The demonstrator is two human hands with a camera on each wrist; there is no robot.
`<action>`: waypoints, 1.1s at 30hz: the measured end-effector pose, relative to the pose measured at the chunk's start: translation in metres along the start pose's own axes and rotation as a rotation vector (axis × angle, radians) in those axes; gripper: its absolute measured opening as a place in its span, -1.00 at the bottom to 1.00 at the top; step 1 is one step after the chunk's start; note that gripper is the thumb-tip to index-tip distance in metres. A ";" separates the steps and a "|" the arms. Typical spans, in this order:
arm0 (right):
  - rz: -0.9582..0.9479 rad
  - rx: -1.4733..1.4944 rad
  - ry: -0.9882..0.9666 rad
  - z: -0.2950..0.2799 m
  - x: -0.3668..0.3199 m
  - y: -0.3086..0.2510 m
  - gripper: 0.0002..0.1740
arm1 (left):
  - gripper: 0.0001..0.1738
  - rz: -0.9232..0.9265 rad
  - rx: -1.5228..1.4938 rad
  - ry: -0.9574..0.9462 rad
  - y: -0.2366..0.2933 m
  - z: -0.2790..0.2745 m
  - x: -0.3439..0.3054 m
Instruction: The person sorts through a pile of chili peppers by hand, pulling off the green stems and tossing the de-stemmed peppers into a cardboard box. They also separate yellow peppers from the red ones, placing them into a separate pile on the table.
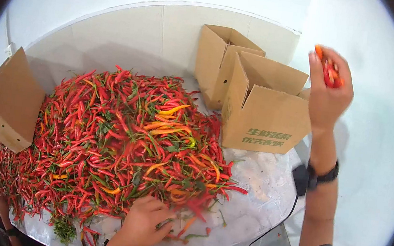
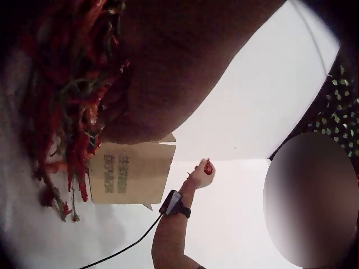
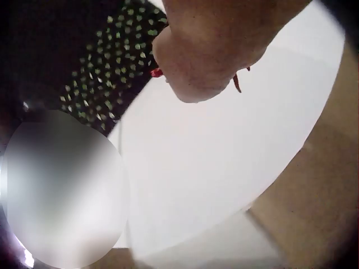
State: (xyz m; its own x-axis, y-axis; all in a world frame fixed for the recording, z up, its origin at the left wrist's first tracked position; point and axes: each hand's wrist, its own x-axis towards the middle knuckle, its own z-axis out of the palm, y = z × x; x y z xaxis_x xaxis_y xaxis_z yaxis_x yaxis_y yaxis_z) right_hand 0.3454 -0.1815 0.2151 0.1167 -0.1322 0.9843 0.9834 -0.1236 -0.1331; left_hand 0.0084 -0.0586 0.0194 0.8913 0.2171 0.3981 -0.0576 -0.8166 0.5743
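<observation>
Here, gripping peppers (image 1: pixel 332 77) with right hand (image 1: pixel 331 101), raised at right. Holding left hand (image 1: pixel 146 223) at the near edge of the heap (image 1: pixel 104 137); cannot tell whether gripping.

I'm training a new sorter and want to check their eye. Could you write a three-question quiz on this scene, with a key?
1. What does the right hand hold?

2. True or false: in the head view, the box with green lettering stands to the right of the pepper pile.

3. Where is the left hand?
A) Against the back wall
B) At the near edge of the pile
C) Inside a carton

Key:
1. Peppers, mostly red
2. True
3. B
</observation>
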 end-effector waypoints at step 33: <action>-0.107 0.714 -1.642 -0.039 -0.218 -0.106 -0.78 | -0.86 -0.197 0.118 0.121 -0.015 -0.001 0.001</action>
State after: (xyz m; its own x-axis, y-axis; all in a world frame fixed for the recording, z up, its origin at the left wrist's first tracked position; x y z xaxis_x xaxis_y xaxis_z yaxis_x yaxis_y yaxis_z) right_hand 0.2106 -0.1783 0.0096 -0.3778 0.9153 0.1397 0.8071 0.3994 -0.4349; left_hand 0.0096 -0.0459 0.0121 0.8193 0.4346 0.3741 0.1703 -0.8074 0.5649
